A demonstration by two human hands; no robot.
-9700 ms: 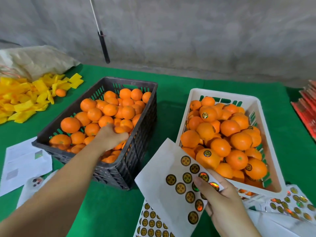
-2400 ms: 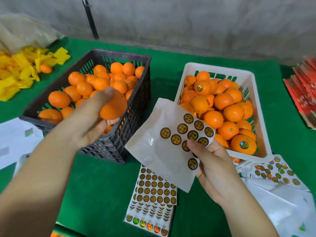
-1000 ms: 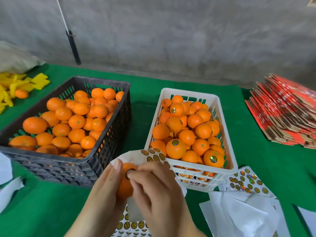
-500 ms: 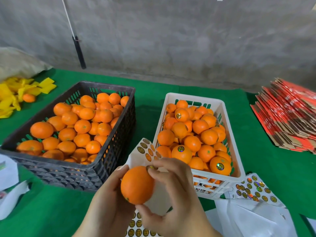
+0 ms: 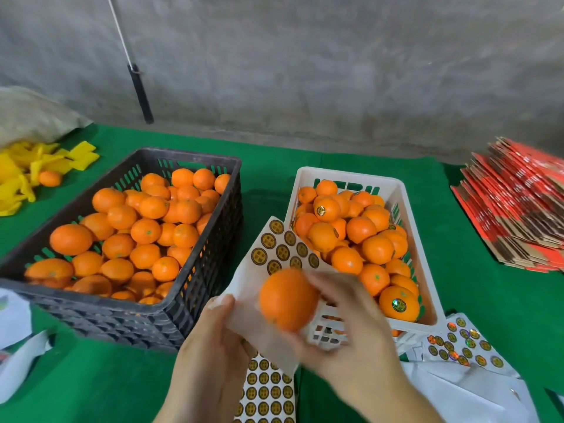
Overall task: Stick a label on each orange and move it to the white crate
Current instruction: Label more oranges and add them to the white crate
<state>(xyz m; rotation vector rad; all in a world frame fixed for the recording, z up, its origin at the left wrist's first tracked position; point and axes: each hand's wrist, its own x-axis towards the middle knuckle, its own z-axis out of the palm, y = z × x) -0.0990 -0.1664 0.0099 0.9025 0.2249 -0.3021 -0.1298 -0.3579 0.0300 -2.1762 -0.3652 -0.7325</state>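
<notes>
My right hand (image 5: pixel 351 334) grips a blurred orange (image 5: pixel 288 299) just in front of the near-left corner of the white crate (image 5: pixel 348 176), which is full of oranges, some with round labels. My left hand (image 5: pixel 210 349) pinches the lower edge of a white label sheet (image 5: pixel 274 250) that stands up behind the held orange. The black crate (image 5: pixel 186 154) to the left holds many unlabelled oranges. Whether the held orange carries a label is hidden.
More label sheets lie on the green cloth below my hands (image 5: pixel 265 389) and at the right (image 5: pixel 457 346). A stack of red cartons (image 5: pixel 518 203) sits far right. Yellow wrappers (image 5: pixel 18 172) with one loose orange (image 5: pixel 50 178) lie far left, white papers (image 5: pixel 12 319) near left.
The orange has passed from my left hand to my right and shifted right toward the white crate. My left hand now holds the label sheet.
</notes>
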